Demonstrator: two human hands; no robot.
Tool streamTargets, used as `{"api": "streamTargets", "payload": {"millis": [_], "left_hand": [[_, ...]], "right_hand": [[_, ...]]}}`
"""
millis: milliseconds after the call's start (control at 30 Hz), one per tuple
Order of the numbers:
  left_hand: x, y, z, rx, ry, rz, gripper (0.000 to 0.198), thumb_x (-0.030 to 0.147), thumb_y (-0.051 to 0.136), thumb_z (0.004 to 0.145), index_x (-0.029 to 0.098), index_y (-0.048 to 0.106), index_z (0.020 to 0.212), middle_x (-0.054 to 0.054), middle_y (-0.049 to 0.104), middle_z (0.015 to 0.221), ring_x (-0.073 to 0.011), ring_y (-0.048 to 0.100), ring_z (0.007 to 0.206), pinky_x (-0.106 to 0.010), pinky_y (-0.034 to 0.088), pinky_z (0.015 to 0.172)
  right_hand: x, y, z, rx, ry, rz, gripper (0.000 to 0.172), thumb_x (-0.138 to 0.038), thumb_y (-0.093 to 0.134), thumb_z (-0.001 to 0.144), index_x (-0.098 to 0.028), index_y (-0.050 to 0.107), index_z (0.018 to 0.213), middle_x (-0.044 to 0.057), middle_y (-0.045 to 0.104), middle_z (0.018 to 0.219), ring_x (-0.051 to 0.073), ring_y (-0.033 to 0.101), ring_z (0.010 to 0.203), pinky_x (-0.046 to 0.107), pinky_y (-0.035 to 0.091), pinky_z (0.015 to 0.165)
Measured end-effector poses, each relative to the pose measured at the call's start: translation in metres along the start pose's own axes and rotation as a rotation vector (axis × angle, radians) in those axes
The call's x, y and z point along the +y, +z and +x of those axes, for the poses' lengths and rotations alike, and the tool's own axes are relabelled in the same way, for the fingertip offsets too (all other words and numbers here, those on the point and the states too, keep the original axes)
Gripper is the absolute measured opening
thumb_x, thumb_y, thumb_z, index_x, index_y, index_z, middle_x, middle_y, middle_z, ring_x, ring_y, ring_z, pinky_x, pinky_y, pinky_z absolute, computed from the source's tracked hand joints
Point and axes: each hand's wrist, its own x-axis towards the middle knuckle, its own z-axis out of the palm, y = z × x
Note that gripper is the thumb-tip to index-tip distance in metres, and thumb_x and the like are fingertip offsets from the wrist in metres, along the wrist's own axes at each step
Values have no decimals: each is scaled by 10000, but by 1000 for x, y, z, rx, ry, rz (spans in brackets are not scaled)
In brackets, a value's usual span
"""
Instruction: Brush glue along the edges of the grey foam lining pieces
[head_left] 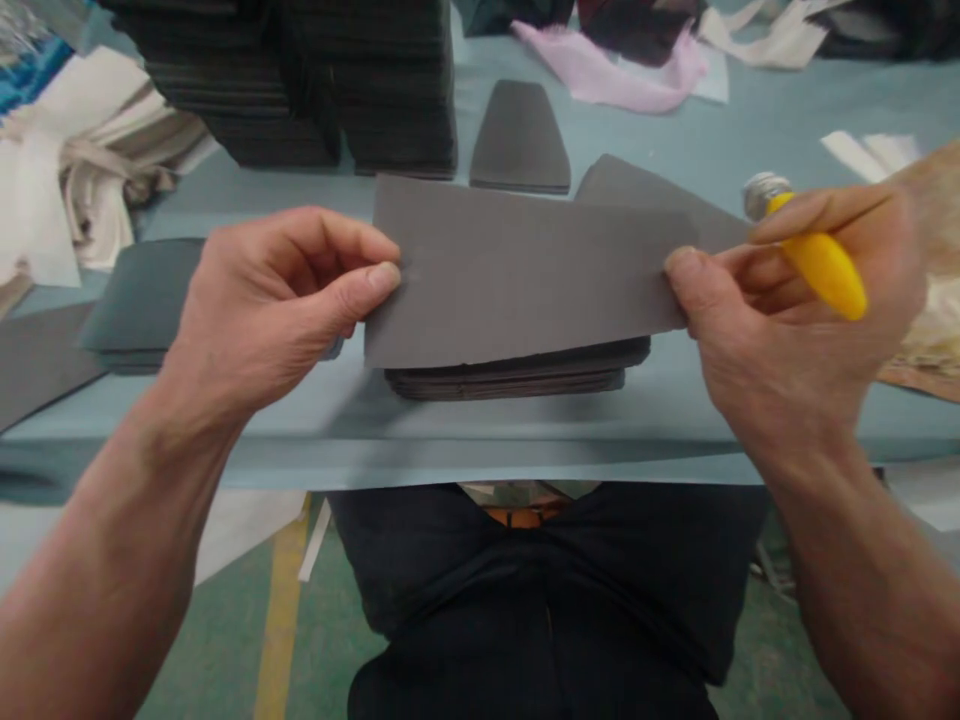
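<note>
A flat dark grey panel [525, 270] is stretched between my two hands, just above a stack of similar pieces [517, 380]. My left hand [277, 295] pinches its left edge between thumb and fingers. At the right end, my right hand [795, 300] pinches the panel with its thumb and fingers. A yellow-handled tool [825, 265] with a round metal head is also tucked in my right hand. Behind the panel lie a grey trapezoid piece [520, 135] and another grey piece [652, 190], which is partly hidden.
Tall dark stacks [390, 90] stand at the back left. Cloth scraps [82, 170] and a dark green stack [146, 305] lie left. Pink cloth [607, 75] lies at the back. The blue-green table [300, 450] ends before my lap.
</note>
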Motion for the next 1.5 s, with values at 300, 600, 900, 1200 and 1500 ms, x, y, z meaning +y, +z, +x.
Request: {"api": "streamTargets", "payload": {"millis": [300, 600, 900, 1200, 1500], "left_hand": [[-8, -4, 4, -158, -21, -11, 351, 479, 978, 761, 205, 831, 924, -6, 729, 760, -84, 568, 658, -173, 432, 514], [-16, -3, 4, -190, -13, -11, 241, 406, 920, 817, 217, 827, 934, 29, 621, 629, -141, 684, 785, -225, 577, 728], [-24, 1, 4, -194, 5, -86, 94, 241, 846, 836, 195, 828, 916, 5, 763, 816, -97, 659, 740, -181, 566, 708], [-27, 5, 6, -164, -25, -71, 66, 126, 850, 870, 163, 829, 921, 5, 768, 810, -69, 626, 694, -188, 574, 725], [-35, 2, 5, -171, 27, -67, 147, 225, 876, 884, 149, 830, 1001, -15, 794, 873, -92, 671, 756, -233, 616, 794]], "right_hand": [[19, -8, -3, 20, -53, -94, 441, -244, 857, 576, -262, 574, 914, -126, 486, 652, 63, 501, 471, 209, 381, 421], [22, -15, -9, 46, -60, -209, 455, -254, 897, 566, -236, 615, 922, -106, 548, 647, 89, 590, 499, 229, 425, 456], [29, -15, -8, 68, 5, -303, 476, -389, 886, 537, -269, 576, 877, -138, 501, 576, 102, 553, 423, 230, 371, 368], [36, -14, -8, 52, -64, -165, 445, -299, 880, 526, -246, 627, 888, -126, 538, 572, 109, 575, 418, 214, 349, 318], [36, -16, -12, 19, -66, -182, 420, -251, 871, 575, -229, 627, 916, -127, 528, 595, 80, 522, 382, 188, 365, 290]]}}
